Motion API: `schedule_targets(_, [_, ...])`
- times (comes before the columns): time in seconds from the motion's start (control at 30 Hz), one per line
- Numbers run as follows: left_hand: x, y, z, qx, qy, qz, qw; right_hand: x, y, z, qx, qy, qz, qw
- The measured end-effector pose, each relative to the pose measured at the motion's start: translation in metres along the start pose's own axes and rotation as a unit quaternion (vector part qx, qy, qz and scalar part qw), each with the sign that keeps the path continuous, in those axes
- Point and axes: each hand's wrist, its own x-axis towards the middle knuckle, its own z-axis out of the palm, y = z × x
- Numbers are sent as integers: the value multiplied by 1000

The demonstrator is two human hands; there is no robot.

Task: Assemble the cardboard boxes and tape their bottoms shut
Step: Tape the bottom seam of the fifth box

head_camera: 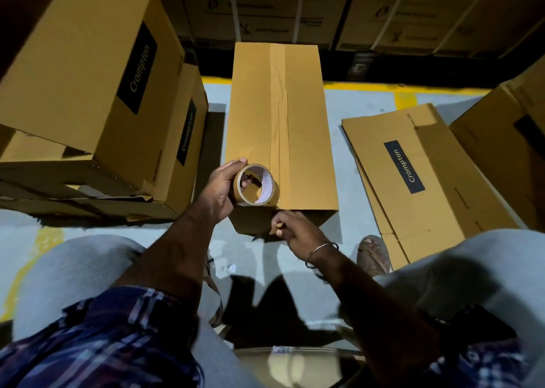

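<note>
Matt cardboard box (259,122) bears glossy brown tape (279,107); smooth grey floor (348,104).

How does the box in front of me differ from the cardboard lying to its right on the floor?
The box being taped is folded up into a full shape; the flattened box lies collapsed on the floor. The box being taped has brown tape along its centre seam, and the flattened box shows none. The flattened box shows a dark Crompton label, while the taped face is plain. Both are the same tan cardboard.
</note>
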Motion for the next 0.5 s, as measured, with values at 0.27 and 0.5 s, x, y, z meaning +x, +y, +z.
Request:
schedule_targets(0.27, [-10, 9, 5, 27, 7, 13, 1000, -15, 4, -15, 13, -30, 131, 991])
schedule_targets(0.5, [-41, 52, -9, 268, -7, 45, 962, -21, -6, -104, 41, -58, 159, 985])
